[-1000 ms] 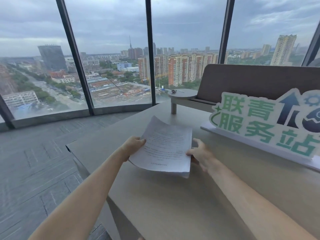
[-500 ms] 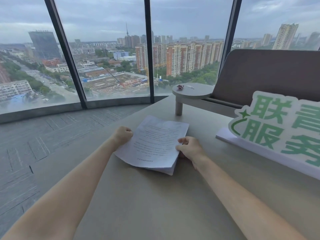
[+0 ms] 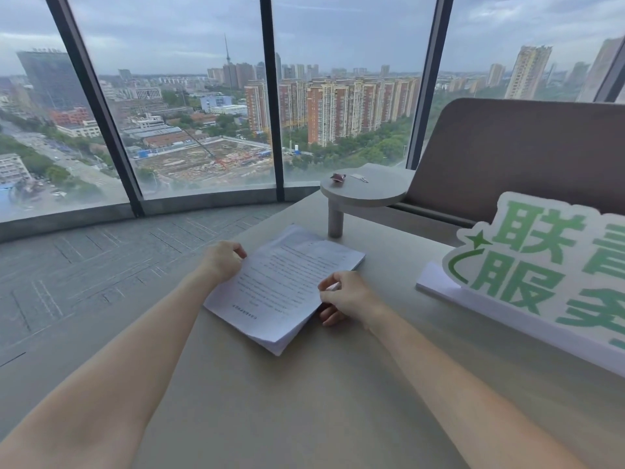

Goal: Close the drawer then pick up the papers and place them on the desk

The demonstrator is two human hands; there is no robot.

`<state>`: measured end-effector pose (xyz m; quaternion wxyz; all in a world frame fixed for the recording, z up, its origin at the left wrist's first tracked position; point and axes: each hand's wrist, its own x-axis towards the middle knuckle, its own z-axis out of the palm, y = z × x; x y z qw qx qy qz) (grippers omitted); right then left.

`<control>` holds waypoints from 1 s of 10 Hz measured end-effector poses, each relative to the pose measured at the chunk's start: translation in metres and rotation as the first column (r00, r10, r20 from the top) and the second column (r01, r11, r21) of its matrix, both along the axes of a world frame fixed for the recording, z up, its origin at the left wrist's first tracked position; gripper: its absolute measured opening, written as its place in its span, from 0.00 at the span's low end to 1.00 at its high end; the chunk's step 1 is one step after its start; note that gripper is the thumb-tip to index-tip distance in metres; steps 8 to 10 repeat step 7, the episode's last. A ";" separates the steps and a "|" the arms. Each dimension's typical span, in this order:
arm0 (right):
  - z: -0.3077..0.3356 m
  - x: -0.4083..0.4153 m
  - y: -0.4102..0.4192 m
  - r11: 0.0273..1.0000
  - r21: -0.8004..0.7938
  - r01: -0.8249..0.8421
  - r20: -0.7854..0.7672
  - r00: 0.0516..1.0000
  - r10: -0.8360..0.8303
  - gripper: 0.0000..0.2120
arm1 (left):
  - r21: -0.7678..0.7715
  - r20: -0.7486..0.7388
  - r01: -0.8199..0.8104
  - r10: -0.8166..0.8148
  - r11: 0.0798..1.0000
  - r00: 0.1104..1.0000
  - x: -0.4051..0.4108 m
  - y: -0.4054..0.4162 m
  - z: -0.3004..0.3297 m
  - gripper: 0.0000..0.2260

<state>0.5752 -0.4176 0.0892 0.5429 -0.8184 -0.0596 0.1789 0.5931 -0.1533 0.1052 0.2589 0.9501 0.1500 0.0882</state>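
A stack of printed white papers [image 3: 282,282] lies on the beige desk [image 3: 304,401], slightly skewed. My left hand [image 3: 223,260] holds the stack's left edge, fingers curled over it. My right hand [image 3: 348,297] pinches the right edge, thumb on top and fingers beneath. The near corner of the stack rests on the desk surface. No drawer is in view.
A white and green sign [image 3: 541,275] stands on the desk to the right. A small round raised shelf [image 3: 363,191] on a post sits behind the papers, with small items on it. A brown seat back [image 3: 514,150] and tall windows lie beyond; grey floor to the left.
The papers have come down from a raised, curved hold to lie nearly flat on the desk. Both hands lowered with them and my view moved closer over the desk.
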 end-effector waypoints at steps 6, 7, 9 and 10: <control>0.021 -0.004 0.000 0.850 -0.526 -0.038 0.246 0.949 0.196 0.12 | 0.431 -0.108 0.064 -0.019 0.900 0.994 -0.032 -0.028 0.007 0.17; 0.033 -0.013 -0.016 0.883 -0.463 0.078 0.315 0.946 0.081 0.11 | 0.368 -0.025 0.065 -0.060 0.928 0.998 -0.040 -0.029 0.006 0.15; 0.033 -0.013 -0.016 0.883 -0.463 0.078 0.315 0.946 0.081 0.11 | 0.368 -0.025 0.065 -0.060 0.928 0.998 -0.040 -0.029 0.006 0.15; 0.033 -0.013 -0.016 0.883 -0.463 0.078 0.315 0.946 0.081 0.11 | 0.368 -0.025 0.065 -0.060 0.928 0.998 -0.040 -0.029 0.006 0.15</control>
